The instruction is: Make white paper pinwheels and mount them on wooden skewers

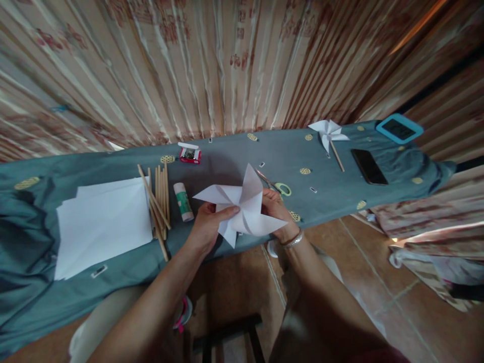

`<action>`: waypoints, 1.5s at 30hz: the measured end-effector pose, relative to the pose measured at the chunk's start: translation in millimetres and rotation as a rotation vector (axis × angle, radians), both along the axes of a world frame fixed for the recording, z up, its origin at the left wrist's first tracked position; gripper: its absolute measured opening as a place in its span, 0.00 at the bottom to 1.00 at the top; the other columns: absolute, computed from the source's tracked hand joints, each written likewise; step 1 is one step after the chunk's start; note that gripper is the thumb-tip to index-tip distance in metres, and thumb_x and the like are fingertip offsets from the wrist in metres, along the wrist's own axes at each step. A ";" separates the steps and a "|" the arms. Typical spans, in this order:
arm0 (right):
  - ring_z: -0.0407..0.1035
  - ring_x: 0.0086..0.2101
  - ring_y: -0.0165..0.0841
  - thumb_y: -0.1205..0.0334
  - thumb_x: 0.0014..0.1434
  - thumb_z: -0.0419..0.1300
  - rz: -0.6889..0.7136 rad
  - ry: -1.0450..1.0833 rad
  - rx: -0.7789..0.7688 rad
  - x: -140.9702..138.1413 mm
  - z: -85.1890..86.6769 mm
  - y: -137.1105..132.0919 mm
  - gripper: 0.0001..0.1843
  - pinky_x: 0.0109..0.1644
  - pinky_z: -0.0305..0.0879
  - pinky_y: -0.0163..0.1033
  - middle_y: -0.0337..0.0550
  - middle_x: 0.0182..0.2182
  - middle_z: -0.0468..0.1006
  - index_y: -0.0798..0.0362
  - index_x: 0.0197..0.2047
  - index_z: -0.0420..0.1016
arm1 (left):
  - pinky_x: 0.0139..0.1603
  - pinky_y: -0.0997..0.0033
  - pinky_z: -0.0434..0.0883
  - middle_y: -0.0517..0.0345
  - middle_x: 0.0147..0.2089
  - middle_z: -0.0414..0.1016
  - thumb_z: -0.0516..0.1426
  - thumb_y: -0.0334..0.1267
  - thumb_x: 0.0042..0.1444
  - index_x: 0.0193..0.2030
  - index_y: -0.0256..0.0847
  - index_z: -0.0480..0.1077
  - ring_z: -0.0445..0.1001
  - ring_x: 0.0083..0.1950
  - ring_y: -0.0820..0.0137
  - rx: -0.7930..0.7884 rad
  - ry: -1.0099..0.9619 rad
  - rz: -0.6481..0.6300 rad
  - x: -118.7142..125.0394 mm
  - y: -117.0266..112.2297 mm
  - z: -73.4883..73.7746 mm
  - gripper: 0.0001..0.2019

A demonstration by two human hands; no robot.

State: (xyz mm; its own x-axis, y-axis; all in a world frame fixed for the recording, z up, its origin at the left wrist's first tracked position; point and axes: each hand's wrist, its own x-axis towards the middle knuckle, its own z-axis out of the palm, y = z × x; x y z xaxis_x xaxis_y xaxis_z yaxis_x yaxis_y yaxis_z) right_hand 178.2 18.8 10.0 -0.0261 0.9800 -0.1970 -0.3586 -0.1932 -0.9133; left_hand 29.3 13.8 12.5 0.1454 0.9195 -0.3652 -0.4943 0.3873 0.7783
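A white paper pinwheel (249, 214) with four folded blades is held up above the front edge of the cloth-covered table. My left hand (207, 224) grips it from the left, the thumb pressed on its centre and the fingers beneath. On the right side, my right hand (278, 212) holds it from behind, its fingers partly hidden by the paper. A glue stick (183, 202) with a green label lies just left of the pinwheel. Scissors (280, 188) with a green handle lie behind my right hand.
White paper sheets (106, 227) are stacked at the left beside several wooden sticks (161, 196). A small red box (190, 154) sits open near the back. Rightward lie a finished pinwheel on a stick (329, 135), a black phone (368, 166) and a blue-framed device (400, 128). Curtains (212, 65) hang behind.
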 end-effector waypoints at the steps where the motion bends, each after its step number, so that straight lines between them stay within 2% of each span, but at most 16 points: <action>1: 0.72 0.23 0.32 0.52 0.43 0.71 0.008 0.010 -0.003 -0.8 -0.7 -0.4 0.13 0.26 0.68 0.35 0.36 0.18 0.77 0.51 0.27 0.79 | 0.33 0.74 0.71 0.56 0.29 0.81 0.72 0.31 0.28 0.30 0.33 0.78 0.75 0.28 0.72 -0.005 -0.005 -0.005 0.4 -0.5 0.6 0.17; 5: 0.64 0.16 0.26 0.53 0.40 0.73 0.033 0.078 -0.013 -2.1 0.1 -0.9 0.12 0.20 0.62 0.31 0.32 0.13 0.72 0.50 0.26 0.79 | 0.33 0.74 0.71 0.56 0.28 0.80 0.71 0.31 0.28 0.30 0.33 0.78 0.75 0.28 0.72 -0.002 -0.006 -0.010 -0.3 -2.0 3.0 0.17; 7: 0.64 0.15 0.24 0.55 0.39 0.74 0.010 0.105 -0.019 -0.1 3.5 -0.2 0.11 0.19 0.62 0.29 0.32 0.15 0.75 0.50 0.26 0.80 | 0.34 0.73 0.71 0.57 0.29 0.80 0.71 0.31 0.29 0.31 0.34 0.78 0.75 0.28 0.72 0.016 0.008 0.007 -2.9 -0.8 4.4 0.17; 12: 0.75 0.29 0.25 0.60 0.41 0.72 -0.129 0.106 -0.015 15.2 18.7 1.5 0.11 0.35 0.72 0.27 0.39 0.29 0.83 0.51 0.32 0.83 | 0.38 0.71 0.72 0.58 0.32 0.81 0.70 0.32 0.31 0.32 0.36 0.77 0.76 0.31 0.70 0.171 0.123 0.144 -18.5 11.2 9.6 0.16; 17: 0.74 0.28 0.23 0.64 0.41 0.72 -0.172 0.012 0.074 24.0 31.4 -1.0 0.09 0.36 0.72 0.27 0.37 0.28 0.83 0.50 0.30 0.83 | 0.37 0.70 0.72 0.60 0.32 0.80 0.68 0.33 0.34 0.30 0.38 0.76 0.76 0.32 0.70 0.358 0.224 0.281 -33.5 24.0 11.4 0.12; 20: 0.75 0.30 0.26 0.63 0.43 0.71 -0.174 -0.048 0.134 15.5 34.4 -6.4 0.08 0.39 0.73 0.31 0.37 0.28 0.83 0.49 0.30 0.83 | 0.37 0.70 0.72 0.60 0.30 0.79 0.67 0.33 0.37 0.30 0.38 0.76 0.76 0.32 0.70 0.407 0.266 0.294 -35.9 26.1 10.2 0.10; 23: 0.76 0.33 0.30 0.61 0.46 0.70 -0.142 -0.110 0.197 -0.8 36.2 -13.3 0.07 0.44 0.74 0.39 0.38 0.30 0.83 0.46 0.32 0.83 | 0.37 0.69 0.72 0.59 0.30 0.79 0.67 0.34 0.37 0.30 0.38 0.77 0.76 0.32 0.69 0.401 0.331 0.290 -36.0 26.2 9.5 0.10; 25: 0.76 0.33 0.32 0.61 0.48 0.69 -0.131 -0.195 0.255 -11.3 38.9 -17.2 0.07 0.44 0.74 0.42 0.39 0.32 0.83 0.46 0.34 0.83 | 0.36 0.69 0.72 0.59 0.30 0.79 0.67 0.35 0.37 0.30 0.37 0.77 0.75 0.31 0.68 0.392 0.370 0.291 -36.1 26.6 10.0 0.10; 29: 0.76 0.34 0.33 0.63 0.52 0.67 -0.212 -0.330 0.391 -20.5 50.5 -21.0 0.06 0.44 0.73 0.43 0.38 0.33 0.83 0.45 0.35 0.82 | 0.35 0.69 0.71 0.58 0.30 0.79 0.66 0.34 0.37 0.29 0.37 0.76 0.75 0.31 0.69 0.403 0.379 0.336 -37.2 29.1 12.9 0.09; 33: 0.76 0.36 0.32 0.64 0.54 0.65 -0.241 -0.302 0.431 -22.3 61.2 -21.8 0.06 0.45 0.73 0.41 0.38 0.35 0.83 0.45 0.36 0.82 | 0.35 0.71 0.71 0.59 0.31 0.80 0.65 0.33 0.38 0.31 0.37 0.77 0.75 0.32 0.69 0.424 0.382 0.329 -39.5 31.3 14.9 0.09; 36: 0.75 0.34 0.31 0.63 0.53 0.66 -0.140 -0.234 0.365 -31.5 59.5 -22.7 0.05 0.41 0.73 0.39 0.38 0.34 0.82 0.46 0.35 0.82 | 0.33 0.73 0.70 0.60 0.30 0.79 0.65 0.33 0.39 0.31 0.37 0.77 0.74 0.30 0.71 0.443 0.418 0.327 -40.7 31.1 15.1 0.09; 39: 0.74 0.32 0.30 0.62 0.50 0.67 -0.047 -0.198 0.309 -45.6 49.7 -22.8 0.04 0.39 0.72 0.38 0.39 0.32 0.82 0.48 0.33 0.81 | 0.33 0.73 0.70 0.59 0.31 0.79 0.65 0.33 0.40 0.32 0.37 0.76 0.74 0.30 0.71 0.451 0.437 0.315 -41.3 30.0 14.8 0.09; 45: 0.73 0.31 0.30 0.62 0.48 0.68 -0.036 -0.251 0.335 -62.3 30.9 -19.4 0.04 0.38 0.71 0.37 0.38 0.29 0.81 0.48 0.31 0.81 | 0.40 0.69 0.72 0.57 0.35 0.80 0.65 0.35 0.41 0.34 0.37 0.75 0.76 0.35 0.68 0.449 0.443 0.331 -43.9 31.6 10.8 0.11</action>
